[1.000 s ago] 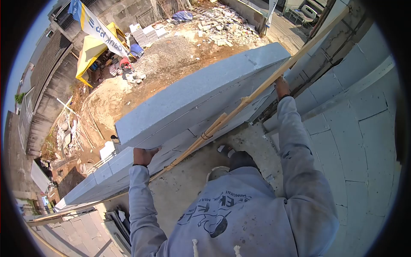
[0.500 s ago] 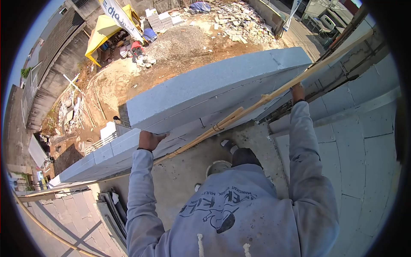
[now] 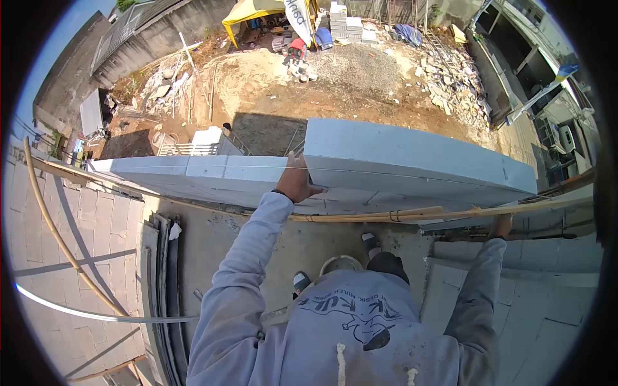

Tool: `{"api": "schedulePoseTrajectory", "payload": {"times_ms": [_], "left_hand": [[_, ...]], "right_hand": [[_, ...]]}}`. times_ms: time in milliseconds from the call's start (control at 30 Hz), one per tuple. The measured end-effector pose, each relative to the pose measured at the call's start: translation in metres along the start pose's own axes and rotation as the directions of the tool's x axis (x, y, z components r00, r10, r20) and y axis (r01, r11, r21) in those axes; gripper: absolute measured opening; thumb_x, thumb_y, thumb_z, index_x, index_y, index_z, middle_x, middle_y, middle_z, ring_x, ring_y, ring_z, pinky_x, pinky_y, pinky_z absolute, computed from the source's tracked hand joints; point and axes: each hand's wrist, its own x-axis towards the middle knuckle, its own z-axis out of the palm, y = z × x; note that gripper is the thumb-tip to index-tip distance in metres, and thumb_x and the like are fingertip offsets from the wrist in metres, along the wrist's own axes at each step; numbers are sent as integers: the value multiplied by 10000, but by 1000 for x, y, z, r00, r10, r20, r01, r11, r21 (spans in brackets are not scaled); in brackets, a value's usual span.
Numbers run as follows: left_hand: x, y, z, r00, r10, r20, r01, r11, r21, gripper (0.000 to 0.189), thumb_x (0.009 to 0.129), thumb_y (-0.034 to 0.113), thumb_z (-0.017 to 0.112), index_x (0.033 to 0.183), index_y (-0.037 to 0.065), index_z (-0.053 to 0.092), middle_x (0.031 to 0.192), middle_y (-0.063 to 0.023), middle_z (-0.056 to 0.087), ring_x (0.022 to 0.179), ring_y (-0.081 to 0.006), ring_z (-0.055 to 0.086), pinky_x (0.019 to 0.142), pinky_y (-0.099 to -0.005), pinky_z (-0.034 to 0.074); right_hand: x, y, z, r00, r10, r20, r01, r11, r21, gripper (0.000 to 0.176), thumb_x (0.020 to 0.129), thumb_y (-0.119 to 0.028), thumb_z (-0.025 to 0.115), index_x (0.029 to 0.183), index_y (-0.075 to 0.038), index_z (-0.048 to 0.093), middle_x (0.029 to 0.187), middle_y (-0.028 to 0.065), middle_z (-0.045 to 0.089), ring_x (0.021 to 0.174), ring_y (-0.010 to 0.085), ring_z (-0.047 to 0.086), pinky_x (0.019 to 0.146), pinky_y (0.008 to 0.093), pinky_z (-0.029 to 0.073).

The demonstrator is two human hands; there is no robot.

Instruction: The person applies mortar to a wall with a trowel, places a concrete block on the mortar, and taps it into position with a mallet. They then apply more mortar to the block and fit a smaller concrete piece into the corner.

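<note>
In the head view, a long, pale grey rectangular block (image 3: 412,151) lies along the top of a low wall of matching pale blocks (image 3: 244,168), its upper face standing above the neighbouring course on the left. The left hand (image 3: 296,180) is at the block's left end, its grip partly open: the fingers reach up beside the end face, and the thumb spreads toward the block's inner face. The right hand (image 3: 503,225) is near the far right end, partly behind a light brown bamboo pole (image 3: 412,215); how far its grip is closed, or whether it holds the block, cannot be told.

Over the last second the view has swung round, so the block now runs nearly level across it instead of slanting. The left fingers, earlier lower by the inner face, now sit closer against the end. That puts this hand in a place to steady or nudge the block lengthwise, as I judge it. Whether the block itself has shifted is unclear. A thin white string (image 3: 360,170) crosses its inner side.
</note>
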Motion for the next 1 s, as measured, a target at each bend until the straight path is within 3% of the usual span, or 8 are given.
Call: {"api": "schedulePoseTrajectory", "payload": {"times_ms": [67,100,167,400,467,667,800,1000], "left_hand": [[-16,-5,1,993,-59,-98,61,998,19,841,604,357,774,1286,64,379,1308,-186,392,1253,-350,309,1039,-527,165],[-27,-4,0,976,-108,-191,102,994,-41,881,619,362,763,1321,65,321,1332,-176,372,1278,-341,279,1049,-528,147],[-70,-16,-19,932,-186,-311,160,981,-107,922,634,366,751,1356,66,263,1357,-166,352,1303,-332,249,1059,-530,129],[-383,-67,-3,466,-879,-100,807,469,-360,744,720,425,660,1305,65,373,1301,-151,446,1212,-313,410,1029,-514,239],[-497,-77,10,248,-968,-42,912,248,-326,710,727,444,658,1268,48,423,1205,-206,515,1099,-346,505,931,-387,397],[-675,-68,-18,-201,-977,-74,804,-122,-582,602,743,407,663,1170,10,513,1044,-207,602,972,-327,582,842,-378,450],[-690,-93,-7,-404,-911,-88,608,-195,-769,523,765,368,655,1126,5,553,1003,-200,617,915,-299,604,816,-358,458],[-664,-221,-3,-225,-973,45,626,-179,-759,403,797,286,638,1039,-33,597,874,-113,657,775,-176,626,719,-296,481]], "right_hand": [[-44,-34,10,982,180,60,-189,956,223,280,902,-182,449,1103,-7,534,1012,114,578,856,221,566,817,346,435],[-54,-25,-1,953,162,257,-41,908,-418,342,887,-252,464,1144,-30,498,984,120,591,839,239,579,802,358,451],[-80,41,-24,848,280,450,502,-152,-851,492,858,-393,495,1227,-75,426,930,133,616,805,276,605,772,382,482],[-295,78,212,-324,768,552,893,55,447,361,736,-311,622,1023,-96,586,920,165,634,842,329,616,731,415,476],[-393,4,311,246,719,650,968,-144,-206,345,681,-308,625,914,-57,672,979,166,634,935,324,599,826,381,466],[-499,-49,464,-69,758,649,889,341,-304,326,746,-322,563,846,-31,671,864,161,655,866,316,619,805,390,465],[-565,-30,531,-122,633,764,957,278,-78,294,761,-301,555,766,-23,653,768,156,653,731,293,629,700,383,468],[-666,-50,639,-217,596,773,824,536,-182,257,772,-258,555,733,-8,600,689,112,641,642,239,613,648,384,453]]}}
